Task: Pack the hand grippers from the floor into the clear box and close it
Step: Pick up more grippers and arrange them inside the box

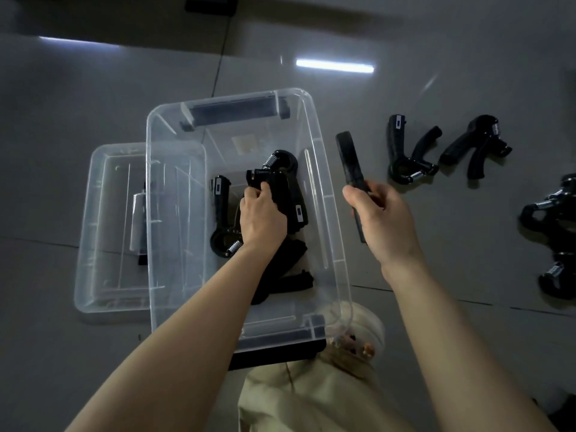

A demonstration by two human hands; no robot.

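Observation:
The clear box (314, 145) stands open on the floor in front of me with several black hand grippers inside. My left hand (261, 218) reaches into the box and grips one black hand gripper (282, 185) lying on the pile. Another one (221, 213) lies at the box's left side. My right hand (378, 216) is just right of the box, above the floor, and holds a black hand gripper (350, 160) by its lower part, its handle pointing away from me. Two more hand grippers (408, 154) (477, 148) lie on the floor to the right.
The clear lid (106, 226) lies on the floor left of the box, partly under it. More black hand grippers (554, 232) lie at the right edge. My knee in beige cloth (311, 391) is below the box. The floor is grey tile.

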